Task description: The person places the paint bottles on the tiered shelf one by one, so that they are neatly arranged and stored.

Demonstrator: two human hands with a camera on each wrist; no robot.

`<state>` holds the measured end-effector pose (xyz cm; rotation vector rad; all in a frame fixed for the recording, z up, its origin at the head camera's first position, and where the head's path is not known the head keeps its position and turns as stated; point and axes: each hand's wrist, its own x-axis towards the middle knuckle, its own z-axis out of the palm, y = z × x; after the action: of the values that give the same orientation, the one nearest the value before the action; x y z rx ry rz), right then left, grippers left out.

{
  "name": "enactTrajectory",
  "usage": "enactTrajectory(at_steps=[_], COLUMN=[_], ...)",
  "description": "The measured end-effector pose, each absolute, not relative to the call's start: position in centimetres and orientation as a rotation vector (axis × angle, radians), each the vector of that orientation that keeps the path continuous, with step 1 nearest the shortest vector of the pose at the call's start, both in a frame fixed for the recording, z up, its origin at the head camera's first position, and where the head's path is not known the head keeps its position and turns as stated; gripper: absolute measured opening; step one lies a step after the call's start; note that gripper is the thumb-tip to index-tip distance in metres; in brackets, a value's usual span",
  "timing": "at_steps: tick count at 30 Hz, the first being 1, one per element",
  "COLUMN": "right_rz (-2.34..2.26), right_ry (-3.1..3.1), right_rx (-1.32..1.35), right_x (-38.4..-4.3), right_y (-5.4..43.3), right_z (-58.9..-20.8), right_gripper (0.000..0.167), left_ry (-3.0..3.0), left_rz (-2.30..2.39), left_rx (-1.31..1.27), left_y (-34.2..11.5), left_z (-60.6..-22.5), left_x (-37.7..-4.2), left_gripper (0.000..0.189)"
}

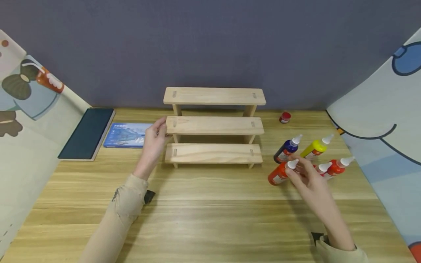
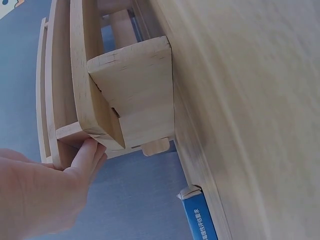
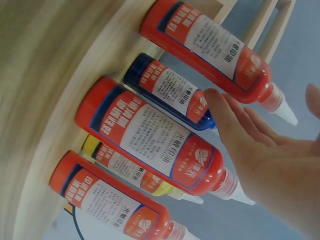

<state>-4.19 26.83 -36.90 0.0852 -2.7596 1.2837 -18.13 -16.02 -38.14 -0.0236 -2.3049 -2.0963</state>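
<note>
A three-step wooden display stand (image 1: 213, 125) stands against the back wall. At the left end of its middle step, my left hand (image 1: 153, 141) pinches the board; the left wrist view has the fingers (image 2: 86, 159) at that board end. To the right, my right hand (image 1: 314, 186) reaches around the top of the front-left red bottle (image 1: 277, 174). In the right wrist view, the thumb stands apart from the nozzle of that red bottle (image 3: 205, 47), and the fingers are spread beside it. Close by are a blue bottle (image 1: 285, 150), a yellow bottle (image 1: 314, 149) and two more red bottles (image 1: 334, 168), partly hidden.
A small red-lidded jar (image 1: 285, 117) sits at the back right. Left of the stand lie a blue box (image 1: 125, 135) and a dark-covered book (image 1: 87, 133). A grey wall (image 1: 210, 44) rises behind, with printed panels on both sides.
</note>
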Motion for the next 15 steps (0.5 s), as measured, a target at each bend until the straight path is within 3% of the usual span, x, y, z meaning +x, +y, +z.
enactTrajectory(at_steps=[6,15], right_rz=[1.156,1.095], right_ry=[-2.856,-2.789], right_rx=[0.051,0.166], right_x=[-4.1,-4.2], right_y=[26.7,26.7], right_z=[-37.7,-38.4], right_gripper=[0.050,0.037], left_ry=[-2.327,-2.335], left_rz=[-2.089,-2.062], left_rx=[-0.015,-0.043], left_y=[-16.1,-16.1], left_z=[-38.0,-38.0], left_x=[-18.0,-18.0], left_gripper=[0.050,0.050])
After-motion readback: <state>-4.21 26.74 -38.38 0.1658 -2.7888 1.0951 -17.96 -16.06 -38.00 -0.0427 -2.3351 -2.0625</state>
